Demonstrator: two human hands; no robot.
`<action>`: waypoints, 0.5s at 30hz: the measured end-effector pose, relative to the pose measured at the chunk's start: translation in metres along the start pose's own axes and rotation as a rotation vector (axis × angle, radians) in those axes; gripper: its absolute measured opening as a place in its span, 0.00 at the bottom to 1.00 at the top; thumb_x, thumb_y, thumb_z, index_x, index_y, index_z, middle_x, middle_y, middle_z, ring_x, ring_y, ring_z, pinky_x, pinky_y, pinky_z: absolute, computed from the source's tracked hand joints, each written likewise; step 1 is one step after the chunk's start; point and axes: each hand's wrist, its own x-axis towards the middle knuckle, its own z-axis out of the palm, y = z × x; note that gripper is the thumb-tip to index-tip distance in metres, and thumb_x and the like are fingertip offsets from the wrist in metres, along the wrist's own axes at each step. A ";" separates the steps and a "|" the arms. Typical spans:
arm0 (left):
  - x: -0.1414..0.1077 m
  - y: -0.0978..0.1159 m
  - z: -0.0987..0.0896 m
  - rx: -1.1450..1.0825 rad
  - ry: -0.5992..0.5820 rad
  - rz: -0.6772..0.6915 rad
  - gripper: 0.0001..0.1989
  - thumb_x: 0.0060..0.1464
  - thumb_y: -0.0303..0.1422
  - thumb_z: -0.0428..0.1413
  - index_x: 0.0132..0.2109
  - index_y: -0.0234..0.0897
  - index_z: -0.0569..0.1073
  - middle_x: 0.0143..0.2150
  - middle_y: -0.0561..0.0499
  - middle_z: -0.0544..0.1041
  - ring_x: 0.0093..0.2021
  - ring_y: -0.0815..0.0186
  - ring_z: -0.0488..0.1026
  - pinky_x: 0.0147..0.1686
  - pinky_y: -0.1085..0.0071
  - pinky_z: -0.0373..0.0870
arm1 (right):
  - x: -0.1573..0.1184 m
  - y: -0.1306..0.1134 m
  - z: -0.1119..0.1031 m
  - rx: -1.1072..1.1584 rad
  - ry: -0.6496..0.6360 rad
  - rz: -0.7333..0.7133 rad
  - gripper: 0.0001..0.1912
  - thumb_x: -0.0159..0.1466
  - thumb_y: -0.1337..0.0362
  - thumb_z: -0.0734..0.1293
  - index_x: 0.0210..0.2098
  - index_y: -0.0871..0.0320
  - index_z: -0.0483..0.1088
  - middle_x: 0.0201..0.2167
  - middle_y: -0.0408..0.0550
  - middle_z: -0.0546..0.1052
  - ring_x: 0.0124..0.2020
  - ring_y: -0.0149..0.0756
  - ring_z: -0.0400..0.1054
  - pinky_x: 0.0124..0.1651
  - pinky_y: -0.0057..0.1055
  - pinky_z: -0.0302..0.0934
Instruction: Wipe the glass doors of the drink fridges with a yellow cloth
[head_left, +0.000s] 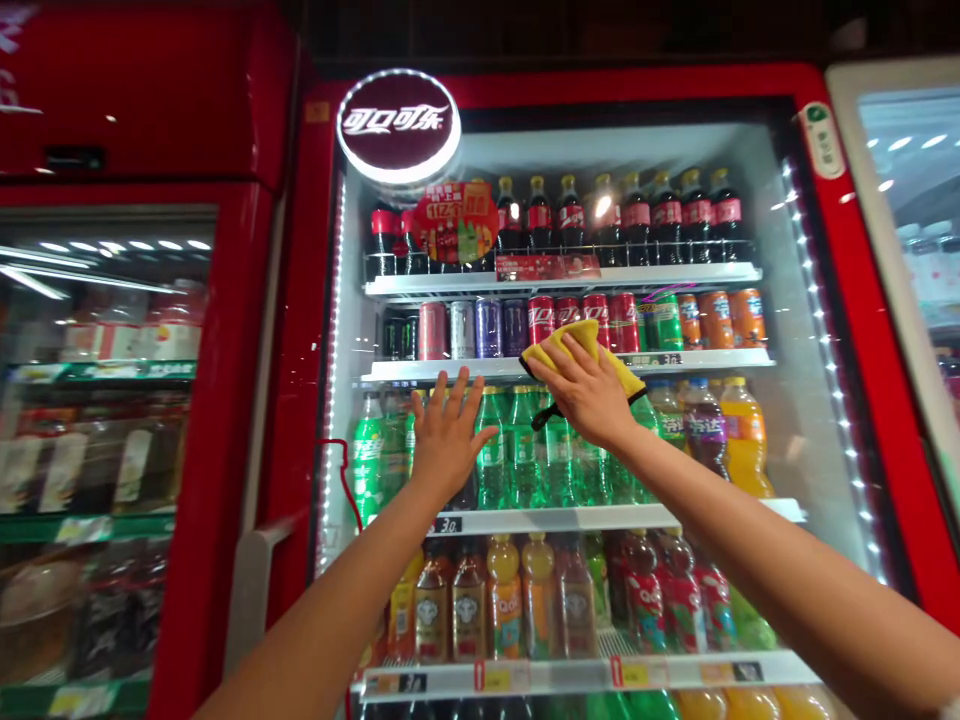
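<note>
In the head view, a glass door of a red drinks fridge fills the middle. My right hand lies over a yellow cloth with a dark edge, holding it against the glass at the height of the can shelf. A small black strap hangs from the cloth's lower left corner. To the left and a little lower, my left hand is open with its fingers spread, in front of the green bottles. It holds nothing; whether its palm touches the glass I cannot tell.
Behind the glass stand rows of cola bottles, cans and juice bottles. A round lit sign sits at the door's upper left. The door handle is at lower left. Other fridges flank this one.
</note>
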 end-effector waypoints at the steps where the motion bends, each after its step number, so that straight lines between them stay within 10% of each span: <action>1: 0.000 0.000 0.002 -0.012 0.017 0.004 0.38 0.68 0.46 0.53 0.78 0.47 0.47 0.79 0.45 0.53 0.79 0.46 0.45 0.73 0.34 0.43 | -0.007 0.004 -0.003 0.000 -0.036 -0.077 0.36 0.73 0.64 0.61 0.76 0.36 0.46 0.75 0.37 0.60 0.77 0.47 0.46 0.75 0.59 0.43; 7: -0.003 -0.002 0.010 -0.041 0.057 0.017 0.39 0.67 0.46 0.54 0.78 0.49 0.45 0.78 0.45 0.54 0.78 0.45 0.46 0.73 0.33 0.42 | -0.003 0.024 -0.008 -0.009 -0.006 -0.046 0.30 0.74 0.65 0.58 0.74 0.40 0.55 0.73 0.41 0.63 0.75 0.48 0.50 0.72 0.58 0.50; 11: -0.005 -0.003 0.009 -0.016 0.054 0.020 0.39 0.68 0.46 0.53 0.78 0.48 0.45 0.78 0.45 0.54 0.79 0.46 0.45 0.74 0.33 0.41 | 0.031 -0.019 0.009 0.018 0.083 0.140 0.30 0.74 0.66 0.58 0.73 0.43 0.57 0.74 0.43 0.62 0.76 0.52 0.49 0.71 0.63 0.49; 15: -0.006 -0.002 0.006 0.020 0.028 0.024 0.38 0.67 0.46 0.54 0.77 0.45 0.48 0.78 0.42 0.55 0.79 0.46 0.43 0.74 0.34 0.39 | 0.027 -0.047 0.013 0.061 0.047 -0.046 0.30 0.73 0.65 0.59 0.73 0.42 0.58 0.73 0.41 0.63 0.75 0.48 0.50 0.73 0.58 0.48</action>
